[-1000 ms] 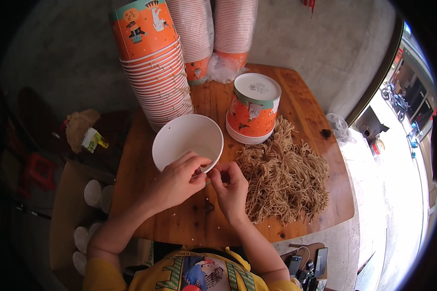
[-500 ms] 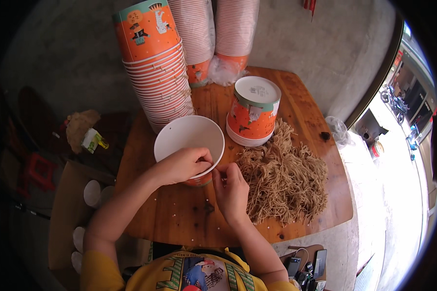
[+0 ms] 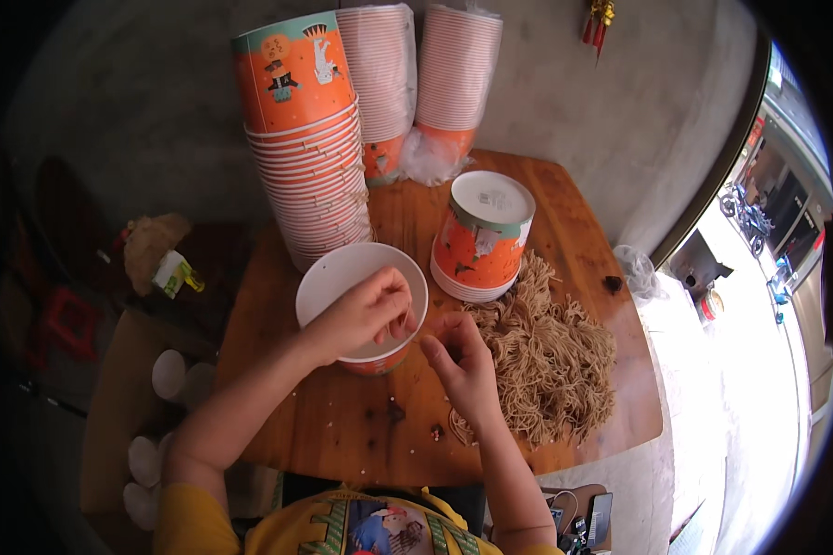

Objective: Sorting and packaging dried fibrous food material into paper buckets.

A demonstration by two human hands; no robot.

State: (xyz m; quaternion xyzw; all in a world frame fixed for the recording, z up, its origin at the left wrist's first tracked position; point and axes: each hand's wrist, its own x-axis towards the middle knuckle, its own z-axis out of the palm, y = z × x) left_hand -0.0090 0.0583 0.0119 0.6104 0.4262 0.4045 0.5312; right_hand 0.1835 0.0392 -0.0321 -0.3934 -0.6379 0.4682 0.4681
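Note:
A paper bucket (image 3: 329, 277), white inside and orange outside, stands mouth up before me. My left hand (image 3: 375, 310) reaches over its near side, fingers curled together inside the right rim; what they hold is hidden. Just outside that rim is my right hand (image 3: 463, 361), thumb and fingers pinched, seemingly on a thin tan cord that shows faintly at the rim. A small dark hole shows in the bucket's far inner wall. Beside my right hand lies a heap of tan cords (image 3: 560, 370). Behind it, several nested orange buckets (image 3: 481, 245) stand upside down.
A tall stack of orange buckets (image 3: 310, 185) with cords along its side rises at the left of the wooden table (image 3: 333, 435). Two plastic-wrapped stacks (image 3: 379, 83) stand behind. A cardboard box (image 3: 116, 407) with white cups is on the left, a red stool (image 3: 69, 324) beyond it.
My left hand has risen a little, its fingers lifting from the rim. My right hand has shifted slightly right, away from the bucket. The whole view has tilted up a little.

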